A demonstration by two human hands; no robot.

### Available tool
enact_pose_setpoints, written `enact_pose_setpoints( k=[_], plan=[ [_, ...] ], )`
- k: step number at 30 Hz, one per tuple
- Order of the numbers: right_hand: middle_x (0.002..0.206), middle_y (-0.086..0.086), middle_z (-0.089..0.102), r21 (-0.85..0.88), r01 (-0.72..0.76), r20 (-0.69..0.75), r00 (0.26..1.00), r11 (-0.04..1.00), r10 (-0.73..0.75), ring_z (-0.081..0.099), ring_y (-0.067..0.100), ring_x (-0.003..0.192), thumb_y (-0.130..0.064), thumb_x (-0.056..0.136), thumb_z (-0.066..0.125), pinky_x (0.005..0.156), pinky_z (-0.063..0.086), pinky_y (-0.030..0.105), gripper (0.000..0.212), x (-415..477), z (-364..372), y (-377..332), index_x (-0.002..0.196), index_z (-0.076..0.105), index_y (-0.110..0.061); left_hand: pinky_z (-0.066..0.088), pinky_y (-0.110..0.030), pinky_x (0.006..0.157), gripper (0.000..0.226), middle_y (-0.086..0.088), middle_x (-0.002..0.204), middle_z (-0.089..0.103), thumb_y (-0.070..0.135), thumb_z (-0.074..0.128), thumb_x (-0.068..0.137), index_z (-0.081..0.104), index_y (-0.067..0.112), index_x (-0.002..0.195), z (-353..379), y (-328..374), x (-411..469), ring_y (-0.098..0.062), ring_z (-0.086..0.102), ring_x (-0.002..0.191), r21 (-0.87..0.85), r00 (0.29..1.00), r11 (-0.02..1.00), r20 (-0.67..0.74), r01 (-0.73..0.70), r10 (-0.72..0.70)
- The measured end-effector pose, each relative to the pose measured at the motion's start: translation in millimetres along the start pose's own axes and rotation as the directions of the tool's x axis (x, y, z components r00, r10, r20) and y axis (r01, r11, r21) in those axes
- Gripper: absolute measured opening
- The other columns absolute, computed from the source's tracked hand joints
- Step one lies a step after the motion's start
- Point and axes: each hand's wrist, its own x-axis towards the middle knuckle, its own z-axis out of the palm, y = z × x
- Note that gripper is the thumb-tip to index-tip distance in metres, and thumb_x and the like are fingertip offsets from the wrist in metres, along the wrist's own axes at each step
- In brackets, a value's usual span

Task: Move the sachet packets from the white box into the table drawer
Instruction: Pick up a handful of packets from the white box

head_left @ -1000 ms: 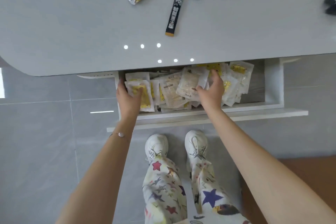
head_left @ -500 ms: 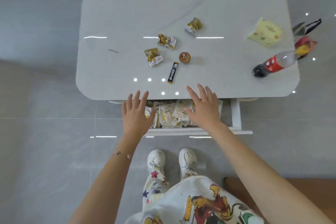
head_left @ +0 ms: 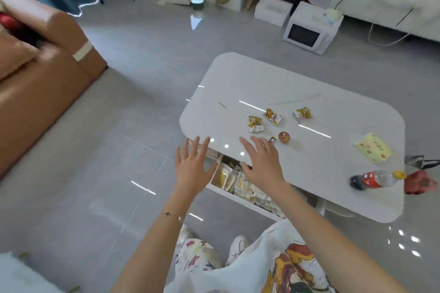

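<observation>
- Left hand (head_left: 193, 170): fingers straight, spread, holding nothing; hovers over left end of drawer (head_left: 228, 194).
- Right hand (head_left: 263, 166): fingers spread, relaxed, empty; above near edge of table (head_left: 262, 83).
- Sachet packets (head_left: 238, 183): in open drawer, loose overlapping heap, partly under near table edge.
- White box: not identifiable in view.
- Handling (judgement): packets light, thin, flexible; glossy film likely slippery; stacks prone to slide apart.
- Grip: pinch flat faces or sealed edge, thumb against fingers; avoid crushing contents.
</observation>
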Motion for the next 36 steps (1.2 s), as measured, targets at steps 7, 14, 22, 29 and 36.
enact_pose_setpoints(
  k=[7,14,22,29,36],
  plan=[
    [0.158,0.003,0.020,-0.042,0.320,0.055,0.947,0.946,-0.318,0.011,0.027,0.146,-0.033,0.094,0.047,0.119,0.007,0.042,0.063,43.8,-7.2,-158.8,0.151,0.021,-0.030,0.004,-0.047,0.118,0.072,0.000,0.160,0.022,0.057,0.046,0.092,0.017,0.033,0.153,-74.8,-137.0,-46.4,-0.030,0.008,0.149,-0.029,0.942,0.959,-0.182,0.283,-0.283],
    [0.155,0.004,0.026,-0.057,0.537,0.097,0.842,0.842,-0.530,0.019,0.025,0.143,-0.034,0.091,0.053,0.116,0.012,0.040,0.066,60.4,16.9,-325.1,0.150,0.027,-0.028,0.003,-0.047,0.119,0.070,0.000,0.160,0.019,0.056,0.046,0.093,0.019,0.032,0.153,-121.3,-274.8,-128.9,-0.030,0.004,0.149,-0.041,0.836,0.862,-0.226,0.505,-0.501],
    [0.156,0.005,0.024,-0.011,0.710,0.135,0.699,0.704,-0.703,0.013,0.027,0.146,-0.032,0.092,0.054,0.116,0.010,0.041,0.066,70.7,55.6,-489.6,0.151,0.025,-0.029,0.001,-0.048,0.119,0.071,0.000,0.161,0.018,0.055,0.048,0.092,0.018,0.032,0.153,-147.4,-383.5,-204.8,-0.029,0.004,0.149,-0.114,0.656,0.700,-0.271,0.705,-0.705],
    [0.158,0.006,0.020,-0.004,0.846,0.229,0.519,0.533,-0.823,0.009,0.028,0.147,-0.034,0.094,0.052,0.117,0.009,0.041,0.067,91.5,89.8,-597.6,0.153,0.019,-0.029,-0.001,-0.047,0.119,0.072,-0.001,0.161,0.017,0.056,0.046,0.092,0.016,0.032,0.153,-154.3,-447.0,-237.7,-0.029,0.003,0.149,-0.192,0.478,0.530,-0.259,0.826,-0.839],
    [0.158,0.008,0.021,0.021,0.945,0.346,0.299,0.326,-0.889,0.012,0.029,0.147,-0.035,0.095,0.051,0.118,0.011,0.041,0.066,119.4,124.8,-686.1,0.153,0.020,-0.028,-0.001,-0.046,0.119,0.071,0.001,0.162,0.015,0.056,0.044,0.093,0.015,0.033,0.153,-166.4,-510.9,-258.4,-0.027,0.001,0.149,-0.254,0.261,0.324,-0.251,0.911,-0.932]
  ],
)
